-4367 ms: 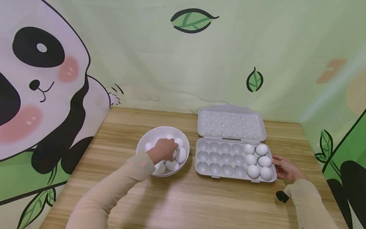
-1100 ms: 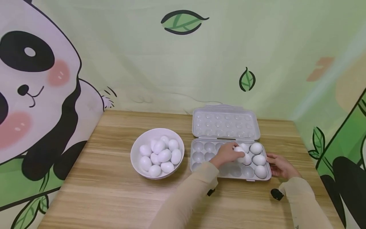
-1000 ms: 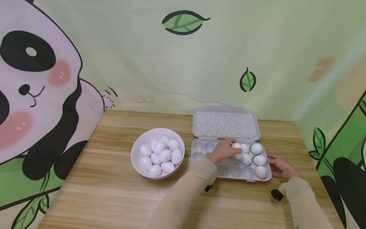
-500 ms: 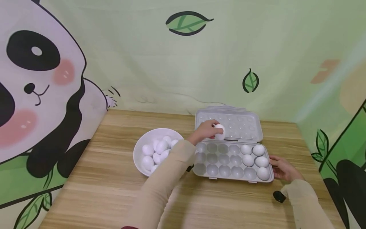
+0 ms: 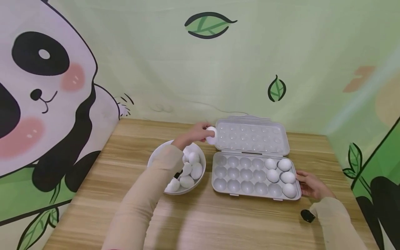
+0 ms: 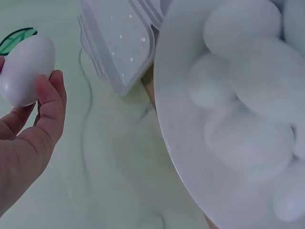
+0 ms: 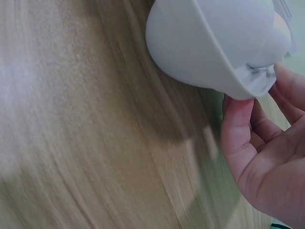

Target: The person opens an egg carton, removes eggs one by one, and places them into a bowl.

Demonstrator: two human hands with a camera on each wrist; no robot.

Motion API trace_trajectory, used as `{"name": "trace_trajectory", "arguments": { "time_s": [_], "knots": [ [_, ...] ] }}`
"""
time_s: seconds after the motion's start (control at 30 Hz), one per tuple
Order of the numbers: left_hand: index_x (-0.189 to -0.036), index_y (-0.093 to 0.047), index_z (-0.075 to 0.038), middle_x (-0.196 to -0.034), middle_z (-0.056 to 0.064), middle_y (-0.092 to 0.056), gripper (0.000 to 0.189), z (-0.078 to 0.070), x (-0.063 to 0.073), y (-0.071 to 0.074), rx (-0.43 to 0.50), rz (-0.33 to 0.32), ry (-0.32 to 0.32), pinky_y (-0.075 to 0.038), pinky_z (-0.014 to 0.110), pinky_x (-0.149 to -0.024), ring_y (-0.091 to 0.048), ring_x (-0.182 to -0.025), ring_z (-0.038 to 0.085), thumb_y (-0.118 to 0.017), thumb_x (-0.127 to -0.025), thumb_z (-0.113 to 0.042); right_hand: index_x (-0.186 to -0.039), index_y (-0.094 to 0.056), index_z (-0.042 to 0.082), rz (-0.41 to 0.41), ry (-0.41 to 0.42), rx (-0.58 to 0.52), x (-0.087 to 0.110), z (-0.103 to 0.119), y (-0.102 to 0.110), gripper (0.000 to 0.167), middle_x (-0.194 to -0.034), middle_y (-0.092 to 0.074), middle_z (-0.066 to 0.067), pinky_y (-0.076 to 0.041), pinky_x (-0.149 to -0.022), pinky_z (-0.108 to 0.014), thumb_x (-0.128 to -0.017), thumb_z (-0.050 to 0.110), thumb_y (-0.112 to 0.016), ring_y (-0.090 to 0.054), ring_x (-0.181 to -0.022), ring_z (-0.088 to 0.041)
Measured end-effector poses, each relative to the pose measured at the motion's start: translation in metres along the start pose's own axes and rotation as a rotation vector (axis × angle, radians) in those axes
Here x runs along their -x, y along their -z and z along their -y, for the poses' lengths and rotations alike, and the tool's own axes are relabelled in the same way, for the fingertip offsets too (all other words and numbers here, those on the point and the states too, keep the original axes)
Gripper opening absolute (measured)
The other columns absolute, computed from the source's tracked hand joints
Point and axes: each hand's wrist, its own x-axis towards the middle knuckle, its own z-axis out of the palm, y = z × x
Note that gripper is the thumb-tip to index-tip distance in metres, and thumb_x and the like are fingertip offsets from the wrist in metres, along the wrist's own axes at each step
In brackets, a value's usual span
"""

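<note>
In the head view my left hand (image 5: 195, 133) pinches a white egg (image 5: 211, 135) in the air, beside the left end of the egg box's raised lid (image 5: 253, 133). The left wrist view shows thumb and fingers around that egg (image 6: 29, 71). Under my left forearm stands a white bowl (image 5: 156, 152) with several eggs (image 5: 196, 171), partly hidden by the sleeve. My right hand (image 5: 312, 185) grips the right end of the grey egg box (image 5: 232, 173); its fingers meet the rim in the right wrist view. Several eggs (image 5: 284, 165) fill cups at the box's right end; the other cups are bare.
Bowl and box stand side by side on a wood-grain table (image 5: 225, 225). A green printed backdrop (image 5: 150, 62) with a panda hangs right behind the table. A small black device (image 5: 307, 216) sits at my right wrist.
My left hand has carried the egg left from over the box, past the lid. Compared with the oldest frame, one front cup has lost its egg. My right hand keeps its grip.
</note>
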Motion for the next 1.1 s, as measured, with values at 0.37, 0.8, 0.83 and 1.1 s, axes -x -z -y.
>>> {"name": "trace_trajectory", "arguments": {
  "time_s": [0.37, 0.8, 0.83, 1.1],
  "knots": [
    [-0.115, -0.050, -0.002, -0.094, 0.006, -0.051, 0.039, 0.029, 0.037, 0.049, -0.135, 0.000, 0.061, -0.043, 0.022, -0.064, -0.046, -0.073, 0.012, -0.050, -0.078, -0.015, -0.112, -0.048, 0.023, 0.018, 0.009, -0.021, 0.002, -0.001, 0.000, 0.027, -0.079, -0.058, 0.009, -0.049, -0.066, -0.026, -0.085, 0.025, -0.056, -0.056, -0.072, -0.008],
    [-0.100, -0.053, -0.003, -0.087, 0.008, -0.054, 0.031, 0.063, 0.060, 0.073, -0.445, -0.107, 0.131, -0.042, 0.026, -0.062, -0.049, -0.071, 0.018, -0.059, -0.076, -0.021, -0.088, -0.051, 0.034, 0.040, 0.031, -0.037, 0.002, 0.000, -0.002, 0.011, -0.077, -0.059, 0.009, -0.049, -0.063, -0.024, -0.087, 0.023, -0.054, -0.057, -0.070, -0.007],
    [-0.101, -0.053, -0.001, -0.090, 0.010, -0.056, 0.033, 0.064, 0.060, 0.074, -0.476, -0.110, 0.122, -0.043, 0.028, -0.065, -0.050, -0.075, 0.019, -0.059, -0.076, -0.021, -0.088, -0.051, 0.035, 0.039, 0.035, -0.038, 0.002, 0.000, -0.002, 0.011, -0.077, -0.059, 0.009, -0.049, -0.062, -0.024, -0.087, 0.024, -0.054, -0.057, -0.069, -0.007],
    [-0.097, -0.057, 0.004, -0.095, 0.016, -0.060, 0.035, 0.080, 0.055, 0.068, -0.595, -0.146, 0.088, -0.044, 0.035, -0.074, -0.053, -0.083, 0.025, -0.062, -0.072, -0.020, -0.081, -0.053, 0.037, 0.025, 0.059, -0.031, 0.003, -0.002, -0.004, 0.014, -0.074, -0.060, 0.009, -0.048, -0.059, -0.022, -0.086, 0.024, -0.055, -0.057, -0.066, -0.006]
  ]
}}
